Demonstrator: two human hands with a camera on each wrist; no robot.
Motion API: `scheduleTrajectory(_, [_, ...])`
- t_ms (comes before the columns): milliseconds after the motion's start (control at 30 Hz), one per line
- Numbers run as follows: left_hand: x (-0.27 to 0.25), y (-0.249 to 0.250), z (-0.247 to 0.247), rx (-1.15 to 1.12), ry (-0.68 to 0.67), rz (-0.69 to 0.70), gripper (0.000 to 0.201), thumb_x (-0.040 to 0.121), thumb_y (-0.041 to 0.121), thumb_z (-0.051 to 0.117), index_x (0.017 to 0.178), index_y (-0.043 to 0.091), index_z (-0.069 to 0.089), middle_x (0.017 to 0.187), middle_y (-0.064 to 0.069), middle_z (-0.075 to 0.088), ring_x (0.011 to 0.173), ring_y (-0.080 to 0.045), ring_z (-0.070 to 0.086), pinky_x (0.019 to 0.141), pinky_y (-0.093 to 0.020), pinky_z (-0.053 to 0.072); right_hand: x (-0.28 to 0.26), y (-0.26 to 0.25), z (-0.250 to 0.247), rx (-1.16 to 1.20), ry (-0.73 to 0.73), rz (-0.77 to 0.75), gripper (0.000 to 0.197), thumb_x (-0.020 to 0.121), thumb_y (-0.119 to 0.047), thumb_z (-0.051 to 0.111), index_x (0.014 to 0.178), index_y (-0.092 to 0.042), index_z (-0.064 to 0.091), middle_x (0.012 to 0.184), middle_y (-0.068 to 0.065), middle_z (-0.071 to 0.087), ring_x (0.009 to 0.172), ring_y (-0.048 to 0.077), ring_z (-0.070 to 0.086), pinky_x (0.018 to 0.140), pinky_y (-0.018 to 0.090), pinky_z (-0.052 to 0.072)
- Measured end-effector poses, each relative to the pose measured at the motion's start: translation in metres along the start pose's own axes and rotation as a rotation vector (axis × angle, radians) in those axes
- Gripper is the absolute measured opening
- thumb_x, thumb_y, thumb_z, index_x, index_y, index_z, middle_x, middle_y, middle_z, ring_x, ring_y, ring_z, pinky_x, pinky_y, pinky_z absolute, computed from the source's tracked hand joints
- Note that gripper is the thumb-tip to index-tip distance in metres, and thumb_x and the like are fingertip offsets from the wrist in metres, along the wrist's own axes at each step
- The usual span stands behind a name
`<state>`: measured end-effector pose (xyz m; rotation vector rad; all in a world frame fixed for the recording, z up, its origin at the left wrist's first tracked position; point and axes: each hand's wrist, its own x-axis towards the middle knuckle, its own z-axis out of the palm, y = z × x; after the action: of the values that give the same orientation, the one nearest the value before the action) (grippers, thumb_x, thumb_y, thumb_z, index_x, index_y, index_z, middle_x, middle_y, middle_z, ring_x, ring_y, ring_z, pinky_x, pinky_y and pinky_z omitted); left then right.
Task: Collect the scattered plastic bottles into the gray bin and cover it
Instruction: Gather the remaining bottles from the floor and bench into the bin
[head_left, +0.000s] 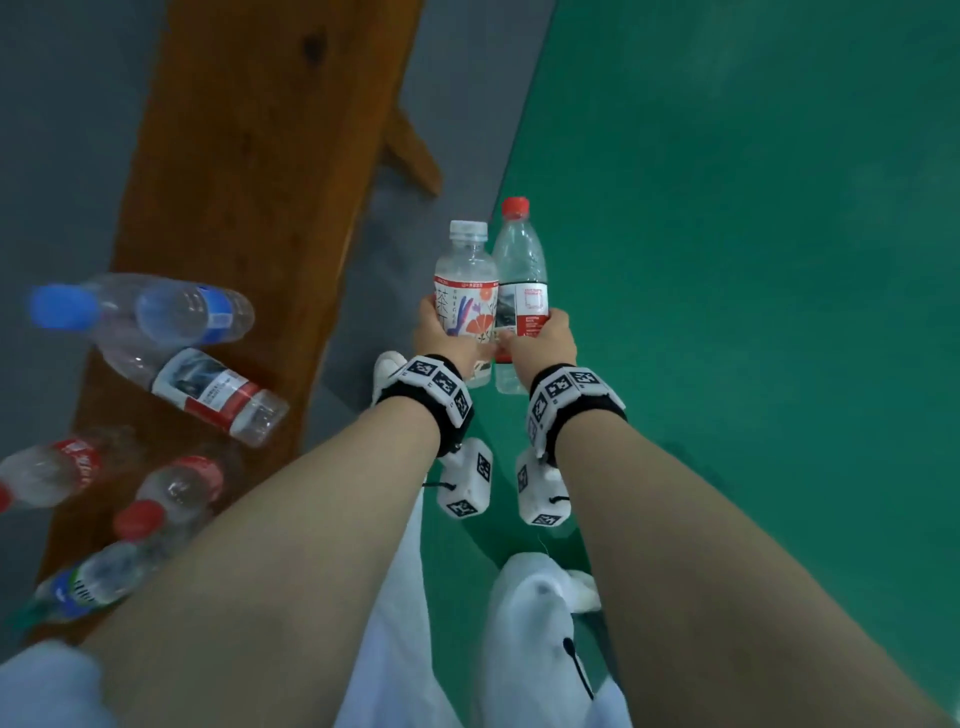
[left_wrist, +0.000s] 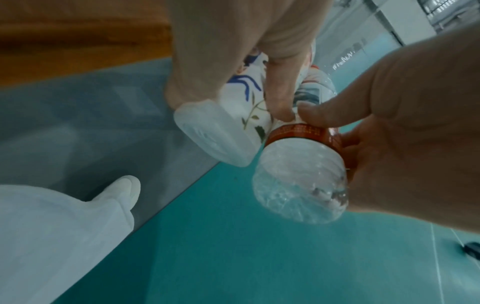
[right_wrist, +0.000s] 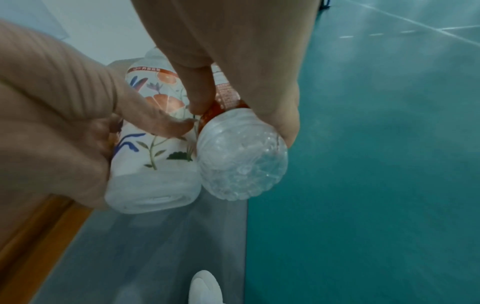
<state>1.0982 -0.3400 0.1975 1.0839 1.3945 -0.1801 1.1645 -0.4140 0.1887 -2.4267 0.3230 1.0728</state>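
Left hand (head_left: 445, 336) fingers wrapped round the flowery bottle (head_left: 466, 296), right hand (head_left: 545, 339) round the red-cap bottle (head_left: 521, 283), right of the counter (head_left: 249, 156) (empty, light, squashy, so mid-label grip works).

Brown wooden bench (head_left: 249, 171) on gray floor (head_left: 62, 114), green court floor (head_left: 753, 260), white shoe (right_wrist: 205, 288)

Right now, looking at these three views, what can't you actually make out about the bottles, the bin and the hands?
- Gray bin and its cover: in no view, so where they are cannot be told.
- Bottles at the near end of the wooden bench: blurred in the head view, the nearest partly hidden by the left forearm.
- Left hand fingers: behind the floral-label bottle in the head view.
- Red-cap bottle: cap hidden by the right hand in both wrist views.
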Motion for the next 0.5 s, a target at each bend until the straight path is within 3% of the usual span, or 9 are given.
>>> scheduleTrajectory(233, [-0.061,-0.06,0.105,0.137,-0.162,0.016,0.088,0.055,0.001,0.088,0.128,0.018,0.041,0.108,-0.005,0.064,0.101,-0.024,0.062,0.096,-0.045,0.049,0.004,0.13,-0.083,0.219,0.084,0.063,0.052,0.076,-0.021,0.076,0.116,-0.013,0.044,0.112,0.007,0.059,0.106,0.029,0.058,0.094,0.045,0.049])
scheduleTrajectory(367, [-0.099,-0.098,0.174,0.293,-0.253,0.02,0.077,0.062,-0.003,0.08,0.127,0.017,0.042,0.106,-0.005,0.063,0.098,-0.024,0.062,0.091,-0.038,0.05,0.005,0.215,-0.121,0.308,0.166,0.161,0.054,0.076,-0.023,0.076,0.119,-0.011,0.046,0.115,0.009,0.059,0.108,0.03,0.057,0.097,0.045,0.047])
scheduleTrajectory(500, [-0.115,-0.132,0.224,0.44,-0.338,0.002,0.068,0.066,-0.005,0.074,0.121,0.019,0.042,0.104,-0.005,0.062,0.097,-0.024,0.062,0.092,-0.04,0.05,0.007,0.281,-0.141,0.411,0.206,0.264,0.058,0.075,-0.024,0.077,0.122,-0.011,0.046,0.117,0.009,0.058,0.11,0.03,0.056,0.099,0.045,0.045])
